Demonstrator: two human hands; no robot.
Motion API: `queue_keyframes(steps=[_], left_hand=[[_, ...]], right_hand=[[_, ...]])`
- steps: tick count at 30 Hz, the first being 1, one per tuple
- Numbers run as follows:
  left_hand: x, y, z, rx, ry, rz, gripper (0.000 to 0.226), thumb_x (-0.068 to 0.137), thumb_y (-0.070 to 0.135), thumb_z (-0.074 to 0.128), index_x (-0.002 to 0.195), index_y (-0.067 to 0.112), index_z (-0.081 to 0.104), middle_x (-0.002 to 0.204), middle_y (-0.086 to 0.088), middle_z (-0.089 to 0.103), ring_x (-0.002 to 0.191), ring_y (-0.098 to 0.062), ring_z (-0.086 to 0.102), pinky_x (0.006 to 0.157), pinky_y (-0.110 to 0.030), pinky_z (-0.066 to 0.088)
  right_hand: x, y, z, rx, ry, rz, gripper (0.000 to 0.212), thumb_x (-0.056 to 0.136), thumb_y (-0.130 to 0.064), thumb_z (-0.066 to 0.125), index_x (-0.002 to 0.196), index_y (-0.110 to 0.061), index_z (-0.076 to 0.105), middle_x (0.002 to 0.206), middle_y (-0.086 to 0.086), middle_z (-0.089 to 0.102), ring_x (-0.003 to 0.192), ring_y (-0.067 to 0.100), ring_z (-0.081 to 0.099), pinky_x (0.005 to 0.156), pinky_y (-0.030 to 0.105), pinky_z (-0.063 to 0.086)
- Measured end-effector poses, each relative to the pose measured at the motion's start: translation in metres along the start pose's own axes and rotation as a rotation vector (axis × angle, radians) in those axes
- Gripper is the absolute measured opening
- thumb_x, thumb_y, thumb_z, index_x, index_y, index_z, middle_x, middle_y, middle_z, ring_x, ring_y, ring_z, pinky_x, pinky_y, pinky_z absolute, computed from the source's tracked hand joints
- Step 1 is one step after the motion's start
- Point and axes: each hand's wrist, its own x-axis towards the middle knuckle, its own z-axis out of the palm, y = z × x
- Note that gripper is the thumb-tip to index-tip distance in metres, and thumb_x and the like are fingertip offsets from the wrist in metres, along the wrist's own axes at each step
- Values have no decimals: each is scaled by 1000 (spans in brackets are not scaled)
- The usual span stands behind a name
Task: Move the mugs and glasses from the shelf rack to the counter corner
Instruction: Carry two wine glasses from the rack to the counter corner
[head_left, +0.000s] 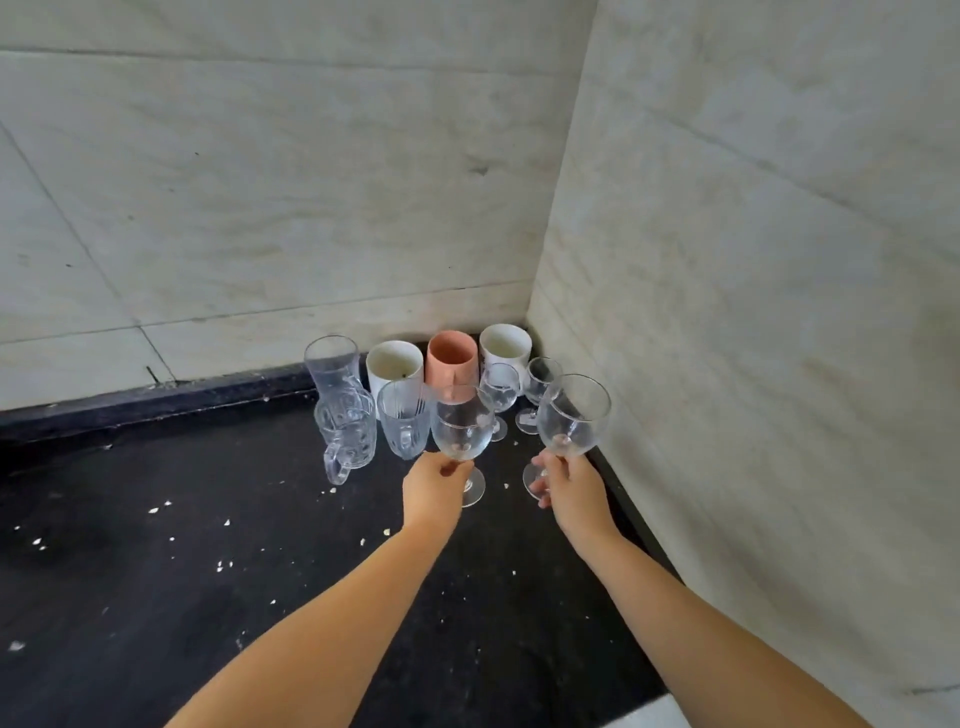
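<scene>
Pinched by the stem in curled left hand (434, 486): wine glass (461, 431). Gripped likewise in right hand (569, 486): second wine glass (571, 415). Both just above dark counter (208, 545), near the corner. Beyond, already placed: mugs (451, 364) and glasses (402, 421). Apparently nearly finished; shelf rack unseen.

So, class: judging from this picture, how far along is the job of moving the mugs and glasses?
Done: three mugs and five glasses stand in the corner. In hand: the left hand and right hand each hold a wine glass by its stem, near the counter. The rack is out of view, so what remains is unknown.
</scene>
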Motion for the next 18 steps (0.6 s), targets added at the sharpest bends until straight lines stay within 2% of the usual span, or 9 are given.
queue_keyframes(steps=[3, 6, 8, 10, 15, 18], left_hand=[[27, -7, 20, -3, 2, -29, 16, 88, 22, 61, 91, 8, 67, 86, -3, 61, 80, -18, 55, 72, -29, 41], [53, -18, 37, -45, 16, -50, 12, 88, 20, 59, 80, 12, 58, 75, 0, 58, 73, -16, 54, 61, -26, 41], [66, -23, 46, -75, 35, -70, 6, 89, 19, 59, 84, 16, 56, 81, 1, 59, 72, -8, 54, 58, -17, 40], [78, -25, 54, -98, 73, -89, 4, 90, 19, 59, 89, 17, 56, 90, -2, 61, 75, -6, 54, 58, -15, 38], [98, -27, 65, -85, 128, -89, 7, 92, 17, 55, 94, 12, 58, 94, -4, 58, 74, -5, 51, 60, -15, 35], [108, -30, 68, -87, 131, -99, 7, 92, 17, 53, 89, 11, 56, 97, -8, 60, 81, -14, 54, 64, -19, 37]], right_hand=[[33, 10, 13, 12, 10, 13, 25, 100, -30, 40, 99, -17, 61, 76, 0, 64, 65, 9, 60, 58, 15, 43], [64, 26, 28, 38, 29, 12, 24, 100, -23, 40, 100, -13, 62, 74, 2, 62, 63, 8, 57, 56, 14, 45], [79, 36, 36, 43, 26, 7, 22, 99, -21, 40, 98, -14, 61, 73, 2, 62, 61, 5, 56, 52, 11, 44], [90, 46, 42, 48, 22, 10, 22, 100, -21, 40, 98, -14, 61, 75, 3, 62, 62, 5, 55, 53, 11, 44], [107, 60, 48, 58, 9, 5, 24, 100, -21, 40, 97, -9, 60, 78, 6, 62, 64, 9, 55, 53, 8, 44], [115, 64, 49, 53, -7, 15, 25, 100, -21, 39, 98, -7, 61, 77, 6, 62, 63, 8, 55, 54, 9, 45]])
